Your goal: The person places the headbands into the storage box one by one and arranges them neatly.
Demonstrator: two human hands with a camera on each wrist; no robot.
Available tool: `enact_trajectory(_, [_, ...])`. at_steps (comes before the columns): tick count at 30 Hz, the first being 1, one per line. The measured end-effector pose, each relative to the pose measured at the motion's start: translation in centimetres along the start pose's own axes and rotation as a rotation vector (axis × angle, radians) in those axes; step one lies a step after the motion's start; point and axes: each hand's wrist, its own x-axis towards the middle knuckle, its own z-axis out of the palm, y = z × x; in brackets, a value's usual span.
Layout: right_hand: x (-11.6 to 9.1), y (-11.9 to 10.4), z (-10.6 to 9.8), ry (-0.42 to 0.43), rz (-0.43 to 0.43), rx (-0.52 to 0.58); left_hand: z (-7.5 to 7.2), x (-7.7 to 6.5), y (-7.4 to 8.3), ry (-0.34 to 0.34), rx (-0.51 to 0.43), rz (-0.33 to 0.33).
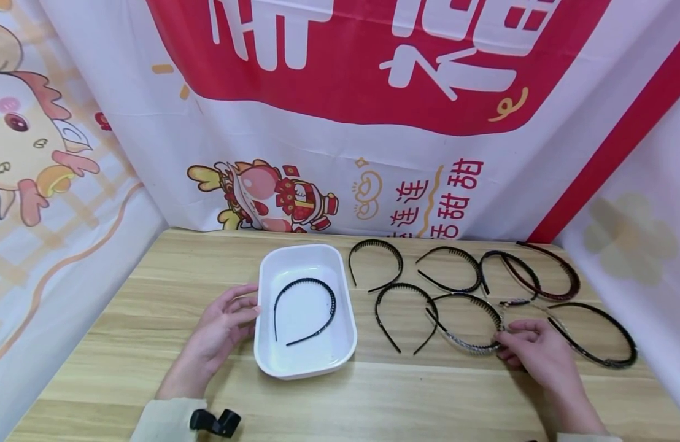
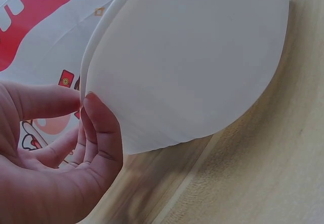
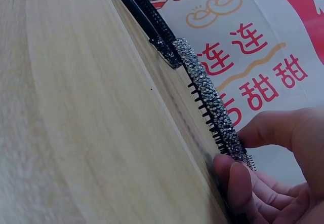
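The step in hand looks like picking out one headband: the right grip pinches the sparkly headband by its glittered side, between thumb and fingers, low over the tabletop. The left grip pinches the rim of the white tray, just right of it, where one black headband lies. Left of the right grip, the sparkly headband's far ends overlap the neighbouring headband; whether it is fully off the wood I cannot tell. The next move seems to call for a careful upward lift, so the neighbour is not dragged along, while the left grip steadies the tray.
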Motion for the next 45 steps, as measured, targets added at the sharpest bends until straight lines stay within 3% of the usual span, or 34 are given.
enact_trajectory(20, [0.0,0.0,-0.5,-0.024,-0.068,-0.12,-0.1,-0.1,0.1,-0.014,-0.029,0.0])
enact_trajectory(25, [-0.1,0.0,-2.5,0.031,-0.017,-0.084,0.0,-0.2,0.2,-0.013,-0.022,-0.002])
enact_trajectory(32, [-0.4,2.0,-6.1,0.083,0.02,-0.098,-0.1,-0.2,0.2,-0.008,-0.006,-0.012])
enact_trajectory(40, [-0.8,4.1,-7.2,0.14,0.192,-0.099,0.0,-0.1,0.1,-0.022,-0.016,0.013])
enact_trajectory(45, [-0.7,4.8,-7.5,0.115,0.23,-0.131,-0.1,-0.1,0.1,-0.021,-0.014,0.008])
